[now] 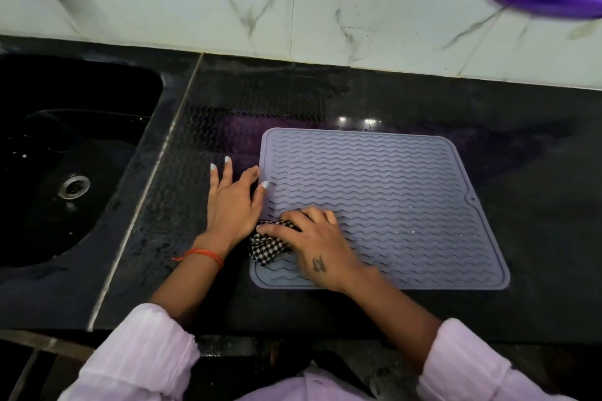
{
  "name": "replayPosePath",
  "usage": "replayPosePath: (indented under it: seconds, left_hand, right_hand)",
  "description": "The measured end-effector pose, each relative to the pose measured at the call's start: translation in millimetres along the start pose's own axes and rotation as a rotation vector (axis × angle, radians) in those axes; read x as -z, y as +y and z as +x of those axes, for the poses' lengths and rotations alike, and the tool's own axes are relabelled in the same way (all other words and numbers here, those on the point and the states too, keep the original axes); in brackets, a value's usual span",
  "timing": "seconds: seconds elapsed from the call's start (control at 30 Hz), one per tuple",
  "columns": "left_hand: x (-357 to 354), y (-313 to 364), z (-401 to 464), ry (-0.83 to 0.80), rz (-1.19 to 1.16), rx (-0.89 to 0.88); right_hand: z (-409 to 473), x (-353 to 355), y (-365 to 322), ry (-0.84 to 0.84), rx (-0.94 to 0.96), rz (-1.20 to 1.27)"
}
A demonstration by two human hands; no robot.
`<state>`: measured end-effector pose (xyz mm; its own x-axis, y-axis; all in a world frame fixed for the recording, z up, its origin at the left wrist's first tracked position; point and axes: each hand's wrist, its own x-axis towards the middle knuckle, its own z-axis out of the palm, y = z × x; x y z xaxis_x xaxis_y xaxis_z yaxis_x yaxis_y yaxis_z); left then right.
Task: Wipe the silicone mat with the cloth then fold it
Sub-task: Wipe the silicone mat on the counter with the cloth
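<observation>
In the head view, the grey silicone mat (384, 205) is laid flat and unfolded on the black counter (537, 286), to the right of the sink (65, 172). The checked cloth (270, 246) is gripped by the right hand (317, 239) and pressed on the mat's near left part. The mat's left edge is steadied by the left hand (233, 202), its fingers spread flat. Wiping appears under way; droplets are seen between the ridges, and folding is not yet begun.
</observation>
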<state>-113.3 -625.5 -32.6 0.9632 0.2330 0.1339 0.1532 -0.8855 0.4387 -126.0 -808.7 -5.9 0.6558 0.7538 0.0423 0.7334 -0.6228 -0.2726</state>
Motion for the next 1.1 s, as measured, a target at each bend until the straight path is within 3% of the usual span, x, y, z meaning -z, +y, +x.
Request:
replayPosePath:
  seconds: [0.3,0.57,0.73,0.93,1.1]
  left_hand:
    - [0.2,25.8,-2.7,-0.003,0.099,0.094]
    - [-13.3,46.6,2.9,-0.071,0.044,-0.021]
    - [-23.8,64.7,12.2,-0.13,0.046,-0.047]
    - [-43.9,67.6,8.9,-0.129,0.132,-0.083]
    - [-46.0,67.0,9.2,-0.131,0.141,-0.085]
  right_hand:
    - [-44.0,-15.9,-8.1,0.084,0.125,0.012]
    - [-98.3,-10.9,28.1,0.173,0.074,-0.04]
    - [-93.0,4.5,37.6,0.147,0.158,-0.073]
    - [-121.9,-2.6,63.6,0.229,0.005,-0.115]
    - [-100.4,23.9,78.2,0.178,0.098,-0.117]
